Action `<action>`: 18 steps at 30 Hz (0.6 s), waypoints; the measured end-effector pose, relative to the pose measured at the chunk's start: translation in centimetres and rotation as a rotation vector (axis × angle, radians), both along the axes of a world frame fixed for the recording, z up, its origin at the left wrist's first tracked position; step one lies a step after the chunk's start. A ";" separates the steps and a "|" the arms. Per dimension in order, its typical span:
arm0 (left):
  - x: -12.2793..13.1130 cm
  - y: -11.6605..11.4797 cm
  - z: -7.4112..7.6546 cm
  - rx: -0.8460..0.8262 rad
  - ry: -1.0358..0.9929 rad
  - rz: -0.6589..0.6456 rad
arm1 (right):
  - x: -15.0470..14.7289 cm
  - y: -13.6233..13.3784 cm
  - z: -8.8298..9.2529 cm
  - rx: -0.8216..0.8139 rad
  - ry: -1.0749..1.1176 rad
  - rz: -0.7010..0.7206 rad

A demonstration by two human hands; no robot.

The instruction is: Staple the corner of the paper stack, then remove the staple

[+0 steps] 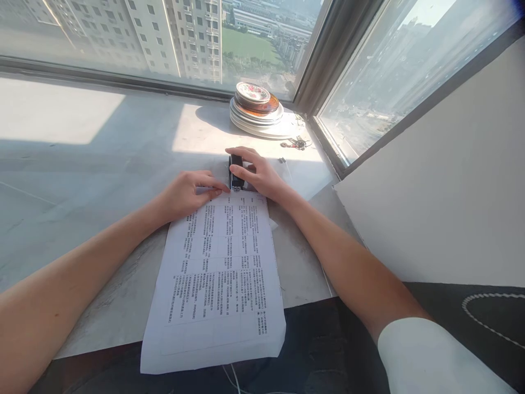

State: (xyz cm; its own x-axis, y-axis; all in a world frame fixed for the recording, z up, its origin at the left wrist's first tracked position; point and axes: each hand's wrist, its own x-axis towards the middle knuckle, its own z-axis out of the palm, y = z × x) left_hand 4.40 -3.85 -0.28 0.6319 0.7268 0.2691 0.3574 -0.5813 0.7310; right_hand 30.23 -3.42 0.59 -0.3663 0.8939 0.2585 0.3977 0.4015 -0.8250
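Note:
A printed sheet of paper (217, 273) lies on the grey sill (82, 180) in front of me, its near end hanging over the edge. At its far edge stands a black stapler (235, 171). My right hand (256, 172) rests over the stapler with the fingers curved round it. My left hand (188, 191) lies on the paper's far left corner, fingers curled and pressing the sheet down, fingertips close to the stapler.
A stack of patterned plates (256, 112) stands at the back by the window corner. A small dark bunch of keys (297, 144) lies right of it. A white wall (443, 191) closes off the right side.

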 end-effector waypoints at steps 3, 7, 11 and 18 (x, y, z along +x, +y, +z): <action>0.0 -0.1 0.1 -0.007 -0.001 0.004 | 0.0 0.0 0.0 -0.001 -0.002 -0.002; 0.0 -0.1 0.1 -0.006 -0.001 0.005 | -0.1 0.0 0.1 0.005 -0.001 -0.005; 0.0 0.0 0.1 0.010 0.001 0.003 | -0.1 0.1 -0.1 0.006 0.016 -0.003; -0.1 0.0 0.0 0.011 0.000 0.002 | 0.0 0.2 -0.3 0.007 0.015 0.000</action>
State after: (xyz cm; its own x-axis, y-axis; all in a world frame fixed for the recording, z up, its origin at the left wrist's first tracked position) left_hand 4.34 -3.83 -0.30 0.6304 0.7252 0.2771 0.3583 -0.5884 0.7248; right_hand 30.21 -3.26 0.26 -0.3626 0.8920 0.2699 0.3854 0.4072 -0.8280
